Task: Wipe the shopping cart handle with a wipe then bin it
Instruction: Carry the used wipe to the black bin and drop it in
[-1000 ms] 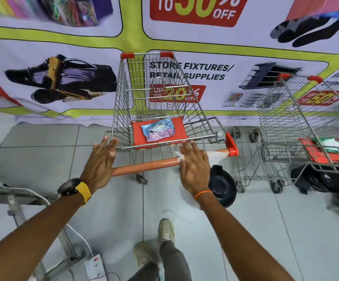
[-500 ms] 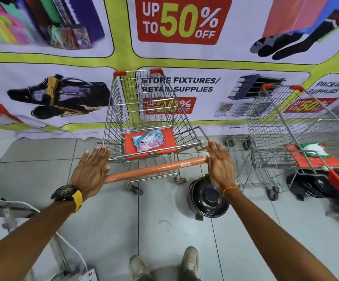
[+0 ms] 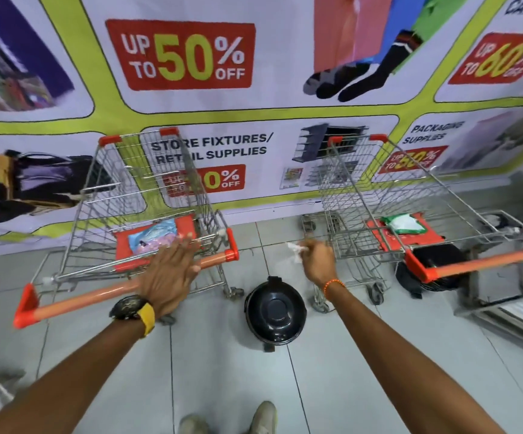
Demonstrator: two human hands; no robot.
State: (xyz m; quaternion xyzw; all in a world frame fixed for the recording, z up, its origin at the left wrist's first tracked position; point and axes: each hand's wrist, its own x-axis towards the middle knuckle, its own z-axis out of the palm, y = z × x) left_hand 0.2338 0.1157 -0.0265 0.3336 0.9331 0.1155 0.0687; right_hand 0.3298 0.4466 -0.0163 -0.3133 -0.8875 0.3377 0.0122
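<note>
A wire shopping cart (image 3: 147, 195) stands at the left with an orange handle (image 3: 91, 294) running from lower left to upper right. My left hand (image 3: 169, 277) lies flat on the handle's right half, fingers spread. My right hand (image 3: 318, 260) is off the handle, in the gap between the two carts, closed on a crumpled white wipe (image 3: 294, 250). A black round bin (image 3: 275, 311) with its lid shut sits on the floor below and slightly left of that hand. A blue-pink wipe pack (image 3: 156, 238) lies on the cart's red seat.
A second cart (image 3: 410, 195) with an orange handle (image 3: 485, 261) stands at the right, a green-white pack (image 3: 402, 223) on its seat and a black object (image 3: 435, 267) under it. A printed banner (image 3: 253, 98) covers the wall behind. My shoes (image 3: 263, 418) are on grey tiles.
My right hand slid along the handle to its right end, then lifted off with the wipe and moved right, above the bin. My left hand shifted right along the handle. The view panned right.
</note>
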